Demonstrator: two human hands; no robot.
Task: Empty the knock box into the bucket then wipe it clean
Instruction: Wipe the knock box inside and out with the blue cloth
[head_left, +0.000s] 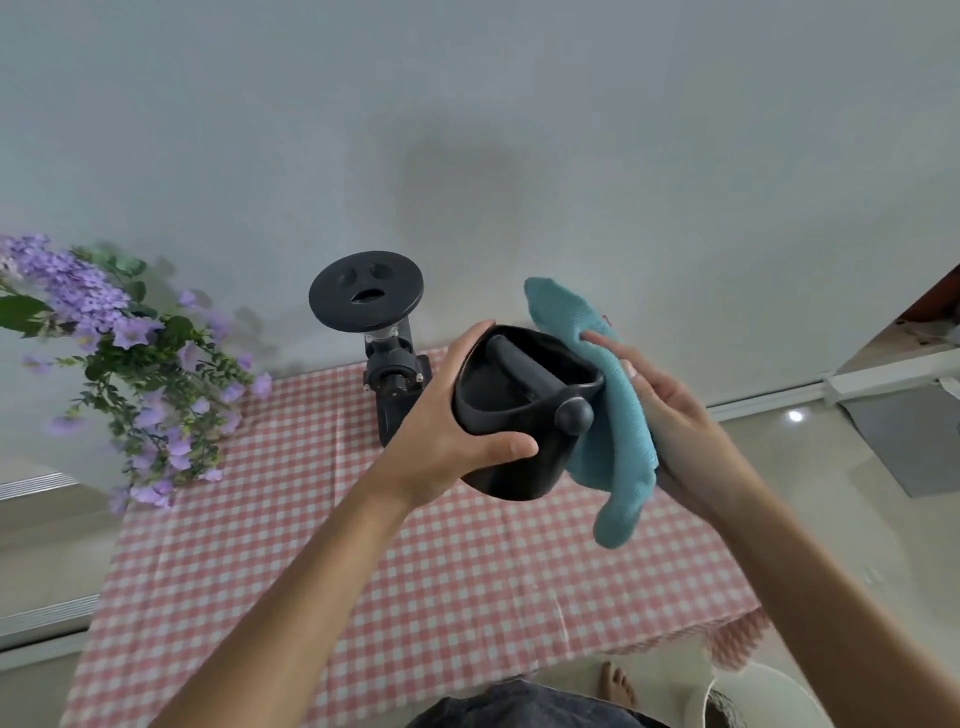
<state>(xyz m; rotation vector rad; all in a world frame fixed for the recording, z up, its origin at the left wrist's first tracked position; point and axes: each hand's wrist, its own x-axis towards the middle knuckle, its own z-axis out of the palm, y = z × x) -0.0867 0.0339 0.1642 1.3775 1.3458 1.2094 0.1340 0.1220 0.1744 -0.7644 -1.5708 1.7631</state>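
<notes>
The black knock box (511, 470) with its crossbar is held in the air above the table, tilted with its mouth toward me. My left hand (451, 431) grips its left side, thumb across the front wall. A teal cloth (615, 415) is draped over the box's right rim and outer wall. My right hand (675, 415) presses the cloth against that side, fingers spread behind it. The inside of the box looks dark; I cannot tell if anything is in it. A white bucket (748, 696) shows at the bottom right, on the floor.
A table with a pink checked cloth (363, 571) lies below my hands. A black coffee grinder (387, 364) stands at its far edge by the wall. Purple flowers (130, 374) hang over the left side. A bare foot (618, 686) is on the floor.
</notes>
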